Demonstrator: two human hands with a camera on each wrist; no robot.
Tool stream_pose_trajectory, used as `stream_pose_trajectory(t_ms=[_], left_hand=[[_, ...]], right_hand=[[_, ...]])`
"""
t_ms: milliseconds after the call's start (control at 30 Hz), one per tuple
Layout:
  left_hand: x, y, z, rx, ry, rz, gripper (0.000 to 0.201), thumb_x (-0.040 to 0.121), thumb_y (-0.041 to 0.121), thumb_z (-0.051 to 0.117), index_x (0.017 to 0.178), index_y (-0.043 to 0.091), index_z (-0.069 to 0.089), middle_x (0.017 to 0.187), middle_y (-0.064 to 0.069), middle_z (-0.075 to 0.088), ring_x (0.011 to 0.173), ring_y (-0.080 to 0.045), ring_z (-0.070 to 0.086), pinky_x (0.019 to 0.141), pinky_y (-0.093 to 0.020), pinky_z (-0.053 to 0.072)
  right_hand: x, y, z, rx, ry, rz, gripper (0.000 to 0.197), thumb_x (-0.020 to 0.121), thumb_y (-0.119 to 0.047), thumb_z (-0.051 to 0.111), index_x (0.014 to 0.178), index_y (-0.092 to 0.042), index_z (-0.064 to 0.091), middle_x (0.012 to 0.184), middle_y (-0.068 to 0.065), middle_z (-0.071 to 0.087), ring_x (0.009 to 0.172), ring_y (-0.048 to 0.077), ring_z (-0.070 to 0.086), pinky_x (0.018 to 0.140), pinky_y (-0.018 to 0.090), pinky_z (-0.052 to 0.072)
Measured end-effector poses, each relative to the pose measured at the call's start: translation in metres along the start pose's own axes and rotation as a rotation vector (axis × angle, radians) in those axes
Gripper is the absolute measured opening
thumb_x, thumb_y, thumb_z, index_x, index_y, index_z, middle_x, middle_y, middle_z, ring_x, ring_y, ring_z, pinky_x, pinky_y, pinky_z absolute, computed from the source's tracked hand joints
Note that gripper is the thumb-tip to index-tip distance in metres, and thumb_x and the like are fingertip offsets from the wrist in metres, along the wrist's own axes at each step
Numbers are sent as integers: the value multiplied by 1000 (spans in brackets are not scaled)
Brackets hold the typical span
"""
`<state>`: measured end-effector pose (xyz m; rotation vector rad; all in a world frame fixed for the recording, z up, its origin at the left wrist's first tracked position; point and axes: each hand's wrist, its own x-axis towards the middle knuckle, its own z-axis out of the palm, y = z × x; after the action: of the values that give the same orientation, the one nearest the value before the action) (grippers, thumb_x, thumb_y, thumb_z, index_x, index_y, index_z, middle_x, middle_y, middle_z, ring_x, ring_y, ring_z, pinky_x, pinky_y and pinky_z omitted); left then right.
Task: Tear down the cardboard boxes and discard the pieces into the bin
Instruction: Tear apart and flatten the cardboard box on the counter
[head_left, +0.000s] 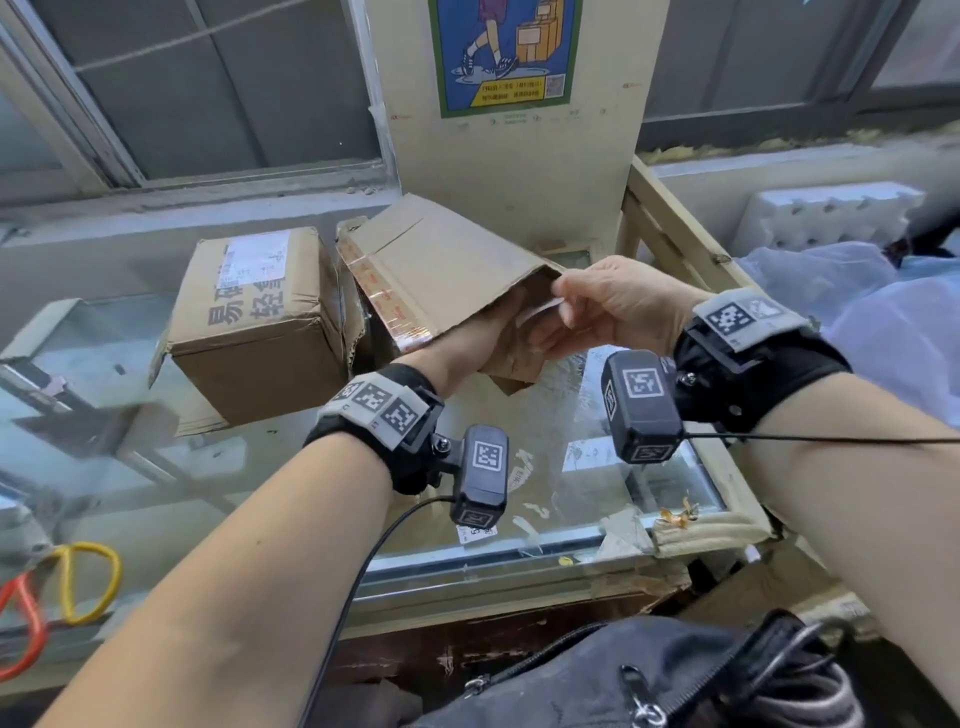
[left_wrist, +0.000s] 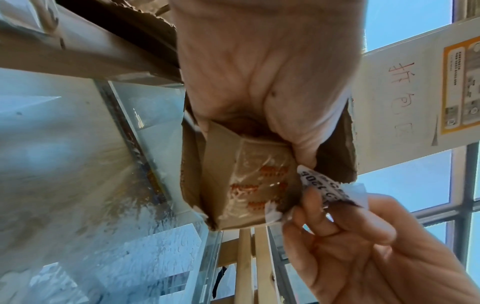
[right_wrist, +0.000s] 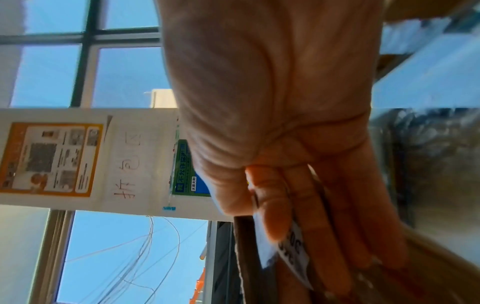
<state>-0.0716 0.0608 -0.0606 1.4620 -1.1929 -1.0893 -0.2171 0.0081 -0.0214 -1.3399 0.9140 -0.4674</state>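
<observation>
- The left hand (head_left: 483, 338) reaches into the open near end of a box (head_left: 441, 270) held up over the glass counter (head_left: 597, 467); its fingers are inside the cardboard, and the left wrist view shows the thumb clamped on a flap, so it holds the box.
- The right hand (head_left: 618, 301) pinches a white label (left_wrist: 335, 189) at the torn edge of that box, thumb against forefinger, the other fingers loosely curled. It looks to be peeling the label or tape away, though that is a judgement.
- The box is partly squashed, and its far end, bound with printed tape (head_left: 384, 296), leans against a second box (head_left: 260, 322).
- The second box sits on the counter well left of the hands, whole apart from a loose bottom flap, its shipping label on top. Nothing suggests work on it has begun.
- No bin shows in any view, and no torn pieces are seen lying ready to be thrown away.
- Judged from this, the task is early: the first box is open at one end but not yet in pieces, the second is untouched, and all discarding is still to do.
- Scraps of tape and paper lie on the counter near its front edge.
</observation>
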Motion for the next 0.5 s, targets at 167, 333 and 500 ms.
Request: stream_pose_trajectory(t_ms=[167, 333, 500], left_hand=[[-6, -7, -5, 97, -10, -119, 23, 96, 43, 49, 88, 26, 61, 101, -5, 64, 89, -19, 60, 74, -28, 48], [-14, -6, -8, 200, -136, -184, 32, 84, 31, 65, 105, 7, 66, 105, -14, 68, 92, -23, 61, 79, -29, 47], [-20, -11, 4, 213, -229, -159, 46, 79, 10, 62, 125, 4, 56, 125, -18, 60, 118, -33, 54, 103, -46, 43]], right_hand=[[-5, 2, -8, -267, -25, 178, 40, 94, -20, 48, 74, 10, 63, 74, 22, 71, 63, 29, 70, 64, 33, 61], [-9, -3, -9, -557, -71, 309, 28, 91, -14, 57, 83, 11, 67, 76, 19, 69, 67, 26, 66, 76, 33, 53], [-11, -7, 0, -722, 51, 300, 15, 85, -5, 55, 80, 6, 64, 79, 19, 66, 67, 26, 64, 65, 30, 53]])
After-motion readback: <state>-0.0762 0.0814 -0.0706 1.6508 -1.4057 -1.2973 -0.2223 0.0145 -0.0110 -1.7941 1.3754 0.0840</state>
